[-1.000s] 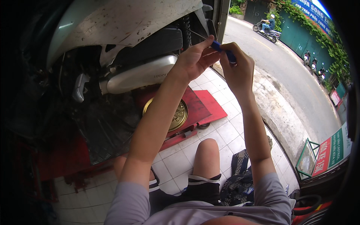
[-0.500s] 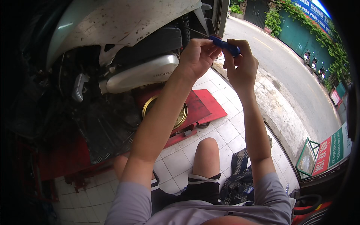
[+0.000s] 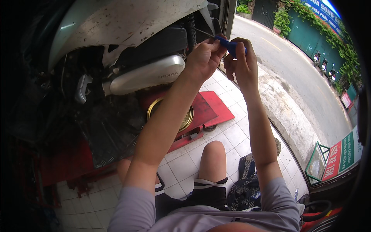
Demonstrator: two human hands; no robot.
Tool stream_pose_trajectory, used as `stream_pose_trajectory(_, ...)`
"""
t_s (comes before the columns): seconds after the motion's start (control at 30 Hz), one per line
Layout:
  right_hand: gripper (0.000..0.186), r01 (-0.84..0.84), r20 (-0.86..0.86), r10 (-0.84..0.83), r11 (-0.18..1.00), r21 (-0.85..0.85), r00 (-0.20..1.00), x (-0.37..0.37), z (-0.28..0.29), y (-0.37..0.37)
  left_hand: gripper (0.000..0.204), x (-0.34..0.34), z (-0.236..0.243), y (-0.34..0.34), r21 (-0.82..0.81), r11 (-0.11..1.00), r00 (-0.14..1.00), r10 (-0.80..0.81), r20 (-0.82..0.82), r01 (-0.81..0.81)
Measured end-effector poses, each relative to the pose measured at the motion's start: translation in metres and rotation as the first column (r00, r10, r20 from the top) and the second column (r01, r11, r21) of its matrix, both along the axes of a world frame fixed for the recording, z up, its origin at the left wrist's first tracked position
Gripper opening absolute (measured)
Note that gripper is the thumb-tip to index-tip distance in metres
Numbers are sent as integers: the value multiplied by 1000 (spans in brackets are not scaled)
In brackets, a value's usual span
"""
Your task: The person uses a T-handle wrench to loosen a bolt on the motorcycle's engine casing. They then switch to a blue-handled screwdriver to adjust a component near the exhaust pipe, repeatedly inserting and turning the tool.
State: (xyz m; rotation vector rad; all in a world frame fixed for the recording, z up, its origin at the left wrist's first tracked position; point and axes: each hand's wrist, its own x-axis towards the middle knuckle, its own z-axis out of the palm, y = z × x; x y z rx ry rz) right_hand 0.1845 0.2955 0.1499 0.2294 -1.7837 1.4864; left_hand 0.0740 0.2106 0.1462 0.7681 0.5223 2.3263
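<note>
My left hand (image 3: 206,58) pinches the front of a blue screwdriver handle (image 3: 232,46), while my right hand (image 3: 243,63) grips its rear end with the thumb lying over it. A thin metal shaft (image 3: 205,33) runs up-left from the handle toward the rear of a scooter, beside its black shock absorber (image 3: 191,33). Whether the tip touches anything cannot be made out. The scooter's scuffed pale body panel (image 3: 127,19) and silver exhaust cover (image 3: 145,75) are left of my hands.
A red lift platform (image 3: 214,110) holds a round gold tin (image 3: 185,123). Patterned cloth (image 3: 247,181) lies on white tiles beside my knee. An open doorway borders a street (image 3: 286,77) with parked motorbikes (image 3: 324,65); a sign board (image 3: 338,158) stands at the lower right.
My right hand's fingers have shifted around the handle, its thumb now on top. My left hand has moved slightly right. The motorbike rider on the street has left view.
</note>
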Motion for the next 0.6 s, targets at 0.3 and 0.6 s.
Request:
stream_pose_trajectory(0.3,18,213,-76,-203,962,169,976,-4,-10,12,53,-46,0,-8,-328,473,550,474,-688,-818)
stream_pose_trajectory(0.6,27,226,19,-227,974,28,974,-12,-17,19,82,-105,13,-6,-407,189,446,274,-852,-894)
